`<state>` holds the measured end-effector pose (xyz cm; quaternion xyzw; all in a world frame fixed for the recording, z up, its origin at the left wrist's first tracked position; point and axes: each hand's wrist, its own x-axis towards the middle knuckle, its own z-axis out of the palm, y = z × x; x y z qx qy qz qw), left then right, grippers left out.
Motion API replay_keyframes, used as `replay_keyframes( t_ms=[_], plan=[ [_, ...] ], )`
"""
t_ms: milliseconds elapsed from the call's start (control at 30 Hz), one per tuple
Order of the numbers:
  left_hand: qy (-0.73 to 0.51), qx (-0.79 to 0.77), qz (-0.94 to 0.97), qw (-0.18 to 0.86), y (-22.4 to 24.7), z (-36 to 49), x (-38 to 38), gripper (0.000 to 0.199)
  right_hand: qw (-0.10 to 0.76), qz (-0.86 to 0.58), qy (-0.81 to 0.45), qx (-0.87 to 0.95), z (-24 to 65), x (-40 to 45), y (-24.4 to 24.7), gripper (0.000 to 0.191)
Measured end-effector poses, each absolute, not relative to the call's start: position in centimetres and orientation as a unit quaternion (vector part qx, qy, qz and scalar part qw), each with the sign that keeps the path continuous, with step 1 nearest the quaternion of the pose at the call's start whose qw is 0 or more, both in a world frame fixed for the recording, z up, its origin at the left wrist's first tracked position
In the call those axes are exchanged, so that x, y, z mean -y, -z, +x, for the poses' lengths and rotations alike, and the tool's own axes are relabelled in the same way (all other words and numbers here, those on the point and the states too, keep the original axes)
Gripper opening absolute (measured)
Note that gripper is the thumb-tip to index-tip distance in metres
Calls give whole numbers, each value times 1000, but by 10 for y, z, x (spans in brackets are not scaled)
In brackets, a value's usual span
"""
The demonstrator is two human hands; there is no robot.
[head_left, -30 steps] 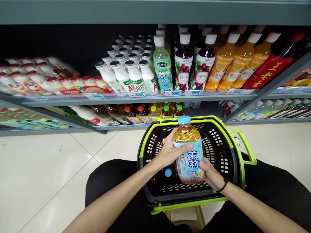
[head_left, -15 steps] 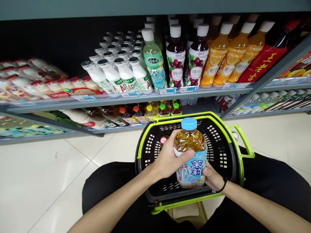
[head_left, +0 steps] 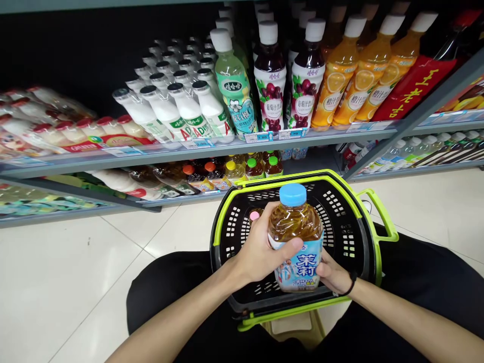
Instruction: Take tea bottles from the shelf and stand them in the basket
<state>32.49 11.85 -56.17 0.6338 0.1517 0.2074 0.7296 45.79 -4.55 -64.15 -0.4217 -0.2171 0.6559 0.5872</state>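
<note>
A bottle of jasmine tea (head_left: 297, 242) with a blue cap and light-blue label is held upright between both hands, above the shopping basket. My left hand (head_left: 260, 247) wraps round its left side, thumb across the label. On the lower right side, my right hand (head_left: 333, 272) is closed against the bottle, its fingertips partly hidden behind it. Below them is the black shopping basket (head_left: 346, 209) with lime-green rim and handles. Inside the basket at the left, a pink-capped bottle (head_left: 255, 216) shows beside my left hand, mostly hidden.
Ahead stands a grey shelf (head_left: 212, 154) with white milk-drink bottles (head_left: 212, 108), grape juice bottles (head_left: 270, 80) and orange juice bottles (head_left: 338, 75). Small bottles with coloured caps (head_left: 253, 169) fill part of the lower shelf. My knees flank the basket over the tiled floor (head_left: 75, 272).
The view has tipped slightly, so the shelf's upper bottles look higher and larger. Both hands keep hold of the tea bottle, which has barely moved.
</note>
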Motion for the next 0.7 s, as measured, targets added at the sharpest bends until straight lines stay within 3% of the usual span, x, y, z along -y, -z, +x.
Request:
replay_keyframes(
  t_ms=[300,533,700],
  plan=[
    [-221,-148,619,739,565,327,-118,56,584,-413,-668,206,458,48,645,86],
    [-155,-399,526,735,564,341,-120,53,600,-403,-689,59,454,29,629,85],
    [-93,-424,462,773,578,345,-129,51,613,-395,-684,14,451,20,618,76]
  ],
)
